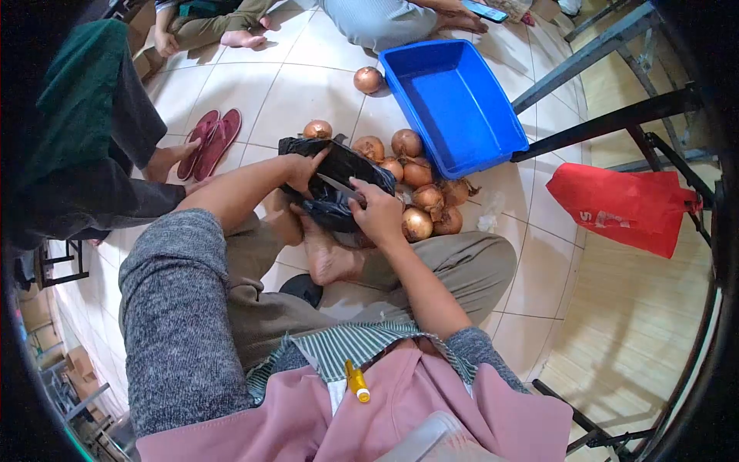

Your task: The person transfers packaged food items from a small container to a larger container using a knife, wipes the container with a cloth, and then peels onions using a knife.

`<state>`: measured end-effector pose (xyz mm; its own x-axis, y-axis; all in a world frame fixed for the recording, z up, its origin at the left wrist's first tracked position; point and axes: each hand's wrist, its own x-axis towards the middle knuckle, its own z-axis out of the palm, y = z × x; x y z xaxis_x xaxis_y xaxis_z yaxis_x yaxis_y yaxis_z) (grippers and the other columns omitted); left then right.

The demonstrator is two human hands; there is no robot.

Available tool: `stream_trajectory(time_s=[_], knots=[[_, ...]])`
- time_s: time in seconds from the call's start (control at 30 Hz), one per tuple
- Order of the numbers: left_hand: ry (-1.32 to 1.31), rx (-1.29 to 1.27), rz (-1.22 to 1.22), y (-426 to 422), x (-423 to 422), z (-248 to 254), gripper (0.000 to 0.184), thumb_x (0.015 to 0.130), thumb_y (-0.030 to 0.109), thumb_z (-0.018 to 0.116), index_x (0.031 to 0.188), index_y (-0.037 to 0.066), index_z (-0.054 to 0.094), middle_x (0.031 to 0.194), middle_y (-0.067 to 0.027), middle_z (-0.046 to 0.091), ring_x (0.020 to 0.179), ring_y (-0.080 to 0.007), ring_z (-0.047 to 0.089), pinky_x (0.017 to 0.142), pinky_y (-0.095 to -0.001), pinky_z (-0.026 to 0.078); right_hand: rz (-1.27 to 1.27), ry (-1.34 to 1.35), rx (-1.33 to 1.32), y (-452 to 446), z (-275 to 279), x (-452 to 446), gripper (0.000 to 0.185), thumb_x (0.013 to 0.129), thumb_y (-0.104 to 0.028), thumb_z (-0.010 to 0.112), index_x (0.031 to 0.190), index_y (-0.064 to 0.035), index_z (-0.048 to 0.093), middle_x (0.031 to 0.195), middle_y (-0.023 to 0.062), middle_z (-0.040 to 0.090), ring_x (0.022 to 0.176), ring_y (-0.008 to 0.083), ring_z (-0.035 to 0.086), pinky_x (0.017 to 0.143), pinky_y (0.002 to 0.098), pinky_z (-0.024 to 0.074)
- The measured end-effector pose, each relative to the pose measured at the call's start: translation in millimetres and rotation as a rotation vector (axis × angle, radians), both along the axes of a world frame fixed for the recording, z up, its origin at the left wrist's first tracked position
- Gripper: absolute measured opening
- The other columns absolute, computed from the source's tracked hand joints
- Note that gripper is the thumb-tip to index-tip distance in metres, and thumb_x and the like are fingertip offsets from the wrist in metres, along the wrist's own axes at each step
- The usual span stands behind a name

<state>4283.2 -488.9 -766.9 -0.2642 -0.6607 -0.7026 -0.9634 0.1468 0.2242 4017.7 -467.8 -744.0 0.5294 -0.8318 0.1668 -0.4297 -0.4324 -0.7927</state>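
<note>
With a silver metal knife (337, 185) clamped in the right hand (376, 209), its blade angled left of that grip over a black plastic bag (332, 212) touched by the left hand (302, 171), whose closure cannot be told, cutting seems underway, with bag-steadying called for next.

A bright red, soft, roughly rectangular bag (639, 202) at the right bears white print (605, 220), in which one character looks like an S. The marks beside it are too blurred to read, and no other lettering is legible.
</note>
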Motion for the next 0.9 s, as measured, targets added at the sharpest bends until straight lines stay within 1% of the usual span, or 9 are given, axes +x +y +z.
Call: stream_trajectory(time_s=[0.07,0.1,0.27,0.3,0.47,0.53,0.6,0.67,0.9], knots=[[-0.064,0.076,0.050,-4.1,-6.9,2.4,0.138,0.067,0.052,0.081,0.150,-0.001,-0.016,0.125,-0.0321,0.057,0.121,-0.0398,0.054,0.103,-0.0403,0.042,0.014,0.254,0.026,-4.6,-5.8,2.8,0.062,0.078,-0.031,0.075,0.134,-0.0119,0.054,0.085,0.0184,0.070,0.080,0.0360,0.069,0.074,0.0453,0.0540],[-0.010,-0.012,0.086,0.1,-9.7,2.6,0.112,0.072,0.050,0.076,0.152,0.000,0.016,0.123,-0.0282,0.060,0.117,-0.0385,0.057,0.102,-0.0399,0.042,0.008,0.383,0.079,-4.8,-10.3,2.9,0.067,0.078,-0.030,0.075,0.137,-0.0112,0.051,0.085,0.0186,0.070,0.080,0.0365,0.069,0.074,0.0457,0.0540],[0.615,0.389,0.118,-40.0,25.2,-13.8,0.031,0.088,0.022,0.056,0.108,0.002,0.067,0.115,-0.0176,0.067,0.103,-0.0288,0.065,0.090,-0.0368,0.050,-0.077,0.449,0.223,-5.5,-14.7,4.1,0.081,0.077,-0.030,0.075,0.145,-0.0057,0.037,0.084,0.0208,0.069,0.081,0.0395,0.068,0.076,0.0486,0.0533],[0.684,0.572,0.574,-42.9,19.0,36.8,0.027,0.092,0.017,0.048,0.104,0.002,0.067,0.114,-0.0160,0.069,0.104,-0.0243,0.066,0.087,-0.0362,0.053,-0.110,0.424,0.214,-4.9,-12.9,5.4,0.075,0.077,-0.028,0.075,0.142,-0.0084,0.042,0.085,0.0206,0.069,0.083,0.0398,0.068,0.077,0.0489,0.0531],[0.635,-0.089,0.891,-94.2,47.8,52.9,0.027,0.089,0.025,0.055,0.108,0.006,0.060,0.087,-0.0131,0.073,0.085,-0.0279,0.070,0.077,-0.0389,0.056,-0.108,0.198,0.169,0.3,-16.1,12.5,0.057,0.079,-0.022,0.073,0.132,-0.0125,0.055,0.094,0.0179,0.069,0.088,0.0383,0.067,0.079,0.0469,0.0530],[0.054,-0.417,0.161,-104.8,63.1,30.3,0.035,0.085,0.024,0.065,0.117,0.013,0.060,0.096,-0.0133,0.072,0.087,-0.0327,0.068,0.079,-0.0399,0.055,-0.113,0.145,0.129,6.2,-25.2,16.4,0.050,0.080,-0.020,0.071,0.128,-0.0123,0.058,0.100,0.0170,0.068,0.090,0.0371,0.066,0.079,0.0459,0.0527],[-0.186,-0.333,-0.148,-103.7,59.2,1.4,0.063,0.078,0.026,0.072,0.137,0.024,0.050,0.125,-0.0161,0.060,0.107,-0.0379,0.061,0.093,-0.0453,0.051,-0.114,0.139,0.079,9.2,-29.3,18.5,0.046,0.081,-0.019,0.070,0.125,-0.0109,0.058,0.105,0.0159,0.065,0.092,0.0357,0.066,0.080,0.0449,0.0525],[-0.035,-0.231,-0.002,-103.9,61.6,-46.9,0.069,0.075,0.029,0.074,0.139,0.025,0.047,0.125,-0.0148,0.059,0.108,-0.0391,0.061,0.095,-0.0466,0.050,-0.103,0.135,0.116,8.4,-26.8,15.2,0.043,0.082,-0.019,0.070,0.122,-0.0088,0.059,0.107,0.0152,0.062,0.093,0.0349,0.065,0.081,0.0435,0.0518],[0.050,-0.641,0.324,-83.4,74.3,5.1,0.073,0.066,0.033,0.080,0.131,0.019,0.050,0.116,-0.0232,0.056,0.099,-0.0417,0.062,0.087,-0.0476,0.051,-0.099,0.131,0.241,-5.9,-42.3,11.9,0.070,0.080,-0.019,0.072,0.140,-0.0026,0.041,0.122,0.0214,0.057,0.105,0.0378,0.061,0.092,0.0444,0.0482]])
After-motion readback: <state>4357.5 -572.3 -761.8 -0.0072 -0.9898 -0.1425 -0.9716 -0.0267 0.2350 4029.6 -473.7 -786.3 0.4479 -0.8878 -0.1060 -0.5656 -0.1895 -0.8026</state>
